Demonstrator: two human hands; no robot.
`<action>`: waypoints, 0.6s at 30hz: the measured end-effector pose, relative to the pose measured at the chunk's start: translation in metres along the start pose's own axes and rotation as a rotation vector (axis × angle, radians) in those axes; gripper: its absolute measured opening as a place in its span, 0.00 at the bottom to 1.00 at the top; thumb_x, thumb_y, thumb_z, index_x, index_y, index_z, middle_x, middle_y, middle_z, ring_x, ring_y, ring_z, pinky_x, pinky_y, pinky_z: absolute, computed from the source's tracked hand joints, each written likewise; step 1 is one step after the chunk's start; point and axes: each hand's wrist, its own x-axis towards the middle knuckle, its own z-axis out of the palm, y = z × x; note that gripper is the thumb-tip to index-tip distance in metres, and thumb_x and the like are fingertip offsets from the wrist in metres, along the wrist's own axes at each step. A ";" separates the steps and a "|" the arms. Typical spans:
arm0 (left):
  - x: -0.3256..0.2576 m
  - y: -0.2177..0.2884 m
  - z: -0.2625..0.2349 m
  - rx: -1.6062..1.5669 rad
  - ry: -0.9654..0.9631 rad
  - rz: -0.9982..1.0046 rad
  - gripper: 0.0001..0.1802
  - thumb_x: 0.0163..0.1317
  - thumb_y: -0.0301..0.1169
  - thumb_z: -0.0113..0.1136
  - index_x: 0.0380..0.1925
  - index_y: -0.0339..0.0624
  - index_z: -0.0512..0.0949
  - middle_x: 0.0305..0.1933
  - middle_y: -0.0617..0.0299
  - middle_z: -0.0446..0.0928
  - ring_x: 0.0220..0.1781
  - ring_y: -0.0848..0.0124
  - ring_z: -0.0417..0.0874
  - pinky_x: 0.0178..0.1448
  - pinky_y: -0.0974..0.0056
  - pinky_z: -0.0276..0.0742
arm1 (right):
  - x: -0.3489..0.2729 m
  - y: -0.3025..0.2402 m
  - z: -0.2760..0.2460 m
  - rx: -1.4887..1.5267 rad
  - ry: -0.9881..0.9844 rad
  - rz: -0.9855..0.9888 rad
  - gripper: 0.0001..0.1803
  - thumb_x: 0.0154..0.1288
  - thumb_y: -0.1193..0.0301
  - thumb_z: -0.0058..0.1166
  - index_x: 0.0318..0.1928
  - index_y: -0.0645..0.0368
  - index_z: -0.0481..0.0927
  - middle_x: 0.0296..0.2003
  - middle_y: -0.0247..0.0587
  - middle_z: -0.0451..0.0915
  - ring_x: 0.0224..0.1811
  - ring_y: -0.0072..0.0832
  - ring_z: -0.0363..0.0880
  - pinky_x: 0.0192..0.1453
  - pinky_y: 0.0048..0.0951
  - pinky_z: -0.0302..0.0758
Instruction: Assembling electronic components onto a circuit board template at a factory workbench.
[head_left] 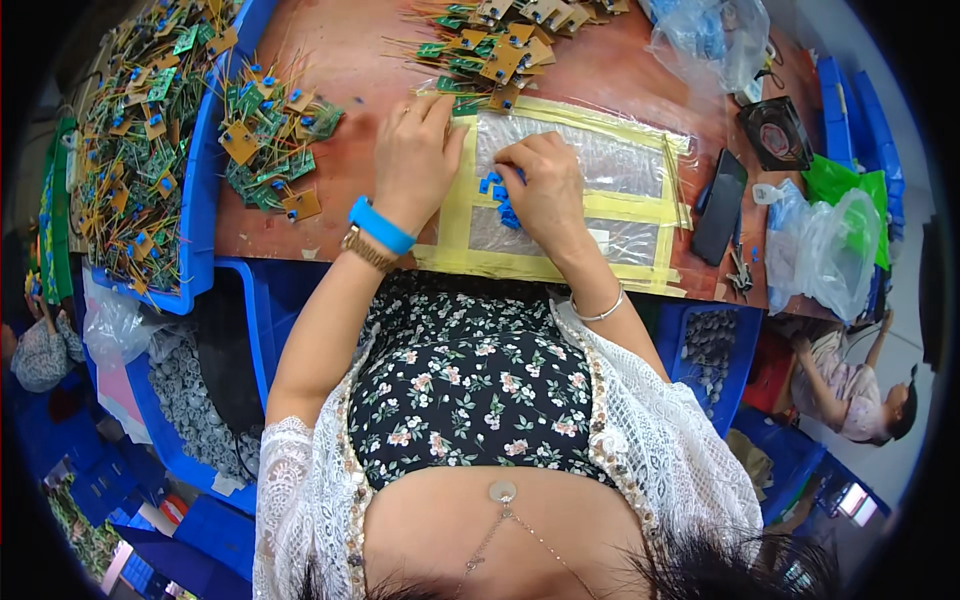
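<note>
My left hand [415, 160], with a blue band and a watch at the wrist, reaches toward the near edge of a pile of brown and green circuit boards [510, 58] with wires. Its fingers are stretched out and the thumb stands apart; the fingertips are by a green board, and I cannot tell whether they touch it. To its right, my right hand [545, 190] is curled over a small heap of blue plastic parts [508, 216]. Thumb and index finger close on one of them. The heap lies on a clear sheet edged with yellow tape [450, 235], and my hand hides some of it.
At left stands a blue bin [203, 180] full of wired boards, with a loose board cluster [270, 140] beside it. On the right lie a phone [720, 207], a black fan [776, 133], keys [740, 276] and plastic bags [825, 245]. Other people sit beyond both sides.
</note>
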 end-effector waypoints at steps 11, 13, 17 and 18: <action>0.009 -0.003 0.012 -0.193 0.016 -0.118 0.08 0.61 0.28 0.68 0.40 0.41 0.84 0.39 0.56 0.83 0.50 0.56 0.82 0.55 0.51 0.77 | -0.009 0.012 -0.005 0.171 0.040 0.146 0.10 0.56 0.81 0.67 0.40 0.61 0.88 0.34 0.45 0.85 0.39 0.39 0.84 0.43 0.35 0.81; -0.001 -0.002 -0.003 -0.274 -0.009 -0.179 0.08 0.61 0.28 0.68 0.39 0.40 0.84 0.41 0.56 0.83 0.51 0.55 0.81 0.55 0.52 0.77 | -0.010 0.011 -0.005 0.205 0.036 0.163 0.10 0.57 0.80 0.68 0.40 0.61 0.88 0.35 0.47 0.85 0.38 0.39 0.84 0.41 0.34 0.82; -0.013 -0.012 -0.018 -0.304 -0.011 0.056 0.10 0.61 0.28 0.68 0.43 0.41 0.85 0.48 0.55 0.83 0.56 0.54 0.80 0.60 0.52 0.76 | -0.005 0.008 -0.007 0.119 0.026 0.069 0.10 0.56 0.81 0.67 0.40 0.61 0.88 0.34 0.45 0.85 0.38 0.40 0.83 0.41 0.36 0.80; -0.013 -0.013 -0.024 -0.201 0.007 0.062 0.14 0.63 0.28 0.65 0.50 0.41 0.84 0.55 0.53 0.83 0.61 0.53 0.79 0.66 0.52 0.73 | -0.005 0.008 -0.007 0.068 0.014 0.035 0.09 0.56 0.81 0.67 0.39 0.61 0.88 0.33 0.45 0.85 0.38 0.40 0.82 0.41 0.37 0.80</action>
